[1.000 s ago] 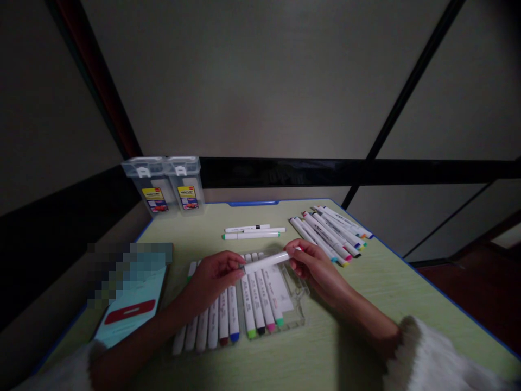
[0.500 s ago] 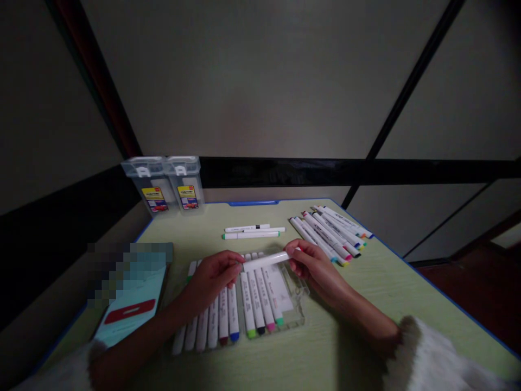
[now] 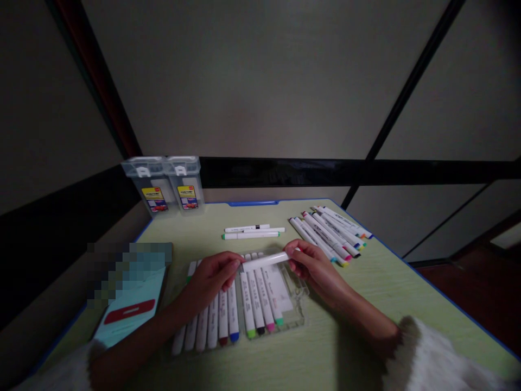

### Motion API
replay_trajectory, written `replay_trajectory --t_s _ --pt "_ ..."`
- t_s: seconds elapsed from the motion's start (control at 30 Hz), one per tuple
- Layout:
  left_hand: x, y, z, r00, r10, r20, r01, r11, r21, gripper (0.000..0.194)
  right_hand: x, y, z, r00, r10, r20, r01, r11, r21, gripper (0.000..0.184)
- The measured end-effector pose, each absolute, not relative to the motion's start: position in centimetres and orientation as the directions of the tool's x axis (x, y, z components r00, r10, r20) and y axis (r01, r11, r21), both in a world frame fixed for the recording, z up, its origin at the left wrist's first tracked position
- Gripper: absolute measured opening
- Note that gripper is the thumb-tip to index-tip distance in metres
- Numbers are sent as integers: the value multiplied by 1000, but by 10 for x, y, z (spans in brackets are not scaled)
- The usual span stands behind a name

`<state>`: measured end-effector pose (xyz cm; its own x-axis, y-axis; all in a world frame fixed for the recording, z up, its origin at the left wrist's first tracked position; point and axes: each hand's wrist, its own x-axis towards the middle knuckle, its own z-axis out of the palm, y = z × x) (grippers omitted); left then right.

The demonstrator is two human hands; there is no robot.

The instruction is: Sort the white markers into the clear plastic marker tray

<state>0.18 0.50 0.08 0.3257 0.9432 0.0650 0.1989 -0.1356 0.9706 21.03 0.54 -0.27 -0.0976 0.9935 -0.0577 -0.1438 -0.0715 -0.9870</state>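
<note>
A white marker is held level between both hands, above a clear plastic case. My left hand pinches its left end; my right hand grips the right end, so both tips are covered by fingers. Beneath lie several white markers in a row inside the case, among them a blue-tipped marker, a black-tipped marker and a green-tipped marker. A white paper card shows under the case's right part. My left hand and forearm hide some of the row.
Beyond the case lie a few loose markers. A spread of several markers rests at the table's right edge. Two lidded clear boxes stand at the back left. A phone or tablet with a lit screen lies left on the green table.
Almost nothing differs. My left hand's fingers have shifted very slightly at the marker's left end; the marker and my right hand hold the same place.
</note>
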Motion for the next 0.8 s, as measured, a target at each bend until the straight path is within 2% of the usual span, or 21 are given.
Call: replay_trajectory --t_s 0.43,0.8 --pt "1 4 3 330 942 64 164 -124 979 16 210 6 -1 -99 993 -57 -149 -71 -986 17" --pt "0 5 -1 342 937 65 236 -153 960 14 210 5 -3 -94 994 -62 -145 -75 -987 17"
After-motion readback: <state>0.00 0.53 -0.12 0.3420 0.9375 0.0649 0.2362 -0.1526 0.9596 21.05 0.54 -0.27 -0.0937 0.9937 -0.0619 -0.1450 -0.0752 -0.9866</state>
